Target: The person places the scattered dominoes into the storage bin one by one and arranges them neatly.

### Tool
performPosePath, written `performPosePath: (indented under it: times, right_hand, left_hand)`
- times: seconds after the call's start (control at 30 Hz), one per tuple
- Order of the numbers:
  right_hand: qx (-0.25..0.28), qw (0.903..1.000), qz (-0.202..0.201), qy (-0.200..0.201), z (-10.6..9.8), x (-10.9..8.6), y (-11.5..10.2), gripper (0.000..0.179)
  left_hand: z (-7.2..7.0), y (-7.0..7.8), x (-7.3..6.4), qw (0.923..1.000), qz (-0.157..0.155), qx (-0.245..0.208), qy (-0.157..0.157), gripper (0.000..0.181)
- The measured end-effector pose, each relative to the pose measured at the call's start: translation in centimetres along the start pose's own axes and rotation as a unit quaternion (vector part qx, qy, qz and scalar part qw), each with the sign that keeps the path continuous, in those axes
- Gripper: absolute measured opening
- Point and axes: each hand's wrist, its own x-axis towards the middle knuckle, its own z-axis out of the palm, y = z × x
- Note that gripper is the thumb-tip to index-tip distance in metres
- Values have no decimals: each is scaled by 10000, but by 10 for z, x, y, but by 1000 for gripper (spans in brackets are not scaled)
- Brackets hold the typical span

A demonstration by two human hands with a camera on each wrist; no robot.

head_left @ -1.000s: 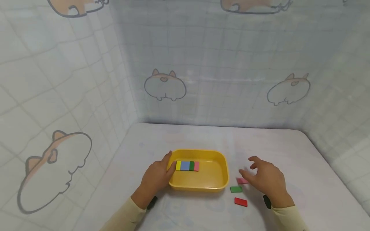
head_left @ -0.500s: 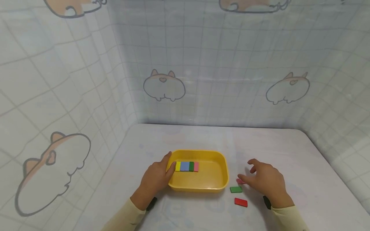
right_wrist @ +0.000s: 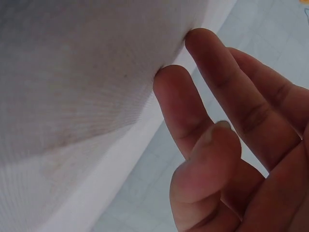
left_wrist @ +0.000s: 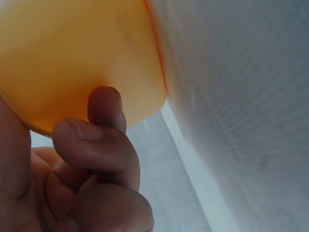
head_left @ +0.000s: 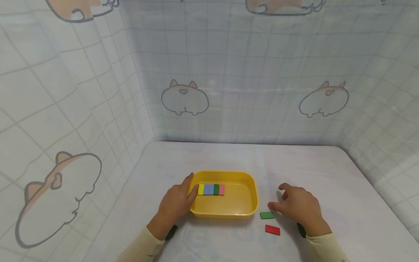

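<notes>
Tray [head_left: 224,215] of yellow sits on the table [head_left: 294,160] at the lower centre of the frame. Inside, toward its left, lies a row: yellow tile [head_left: 201,189], blue tile [head_left: 208,189], dark green tile [head_left: 216,189] and pink tile [head_left: 222,189], side by side.

The left hand [head_left: 175,202] grips the tray's left end, thumb over the rim and fingers outside; the left wrist view shows fingertips against the tray's outer wall. That grip and the row match the earlier frames.

To the right of the tray, the right hand [head_left: 301,205] is low over the table, its thumb and index finger apart; two fingertips touch the white surface in the right wrist view. A second pink tile, seen by the thumb earlier, is now out of sight at the hand, which has shifted slightly left; whether the fingers pinch it, I cannot tell.

Just left of and below the thumb lies a light green tile [head_left: 267,215], with a red tile [head_left: 272,230] lower down, both unmoved. Pale sleeves [head_left: 140,245] enter from the bottom edge, and a gridded wall [head_left: 229,54] with animal drawings [head_left: 184,100] fills the upper frame.
</notes>
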Motion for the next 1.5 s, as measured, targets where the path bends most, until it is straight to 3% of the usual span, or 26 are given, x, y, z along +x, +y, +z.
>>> performPosePath:
  times: [1.1,1.5]
  right_hand:
    - [92,9994,-341,31,7,3,0,68]
    - [168,9976,-648,174,8,3,-1,58]
  left_hand:
    - [-2,1,0,9997,155,-32,193,59]
    - [-2,3,-1,9999,47,-70,81,60]
